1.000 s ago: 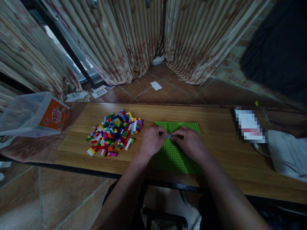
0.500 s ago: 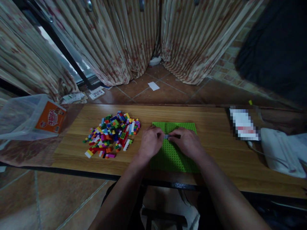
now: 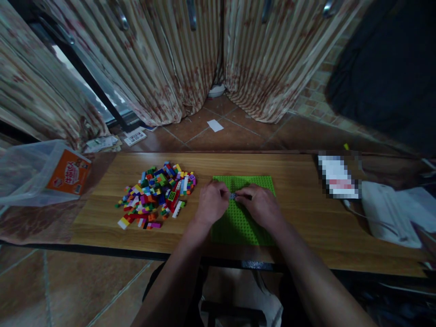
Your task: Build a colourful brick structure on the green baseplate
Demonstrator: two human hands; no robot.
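Tabletop: wood-grained (image 3: pixel 299 236), running across the view below curtains (image 3: pixel 190 81).
Green baseplate: studded (image 3: pixel 245 231), flat on the tabletop beneath both hands.
Brick pile: loose and many-coloured (image 3: pixel 158 190), to the left of the baseplate, apart from the left hand.
Left hand: over the baseplate's left edge (image 3: pixel 214 200), thumb and forefinger drawn together, seemingly pinching the small grey piece's left side.
Right hand: over the baseplate's right part (image 3: pixel 260 204), fingertips nearly meeting, seemingly on the piece's right side.
Small grey piece: between the two sets of fingers (image 3: pixel 232 196), towards the baseplate's far edge; neither hand is clearly nearer. Its long axis, and whether it touches the studs, cannot be told.
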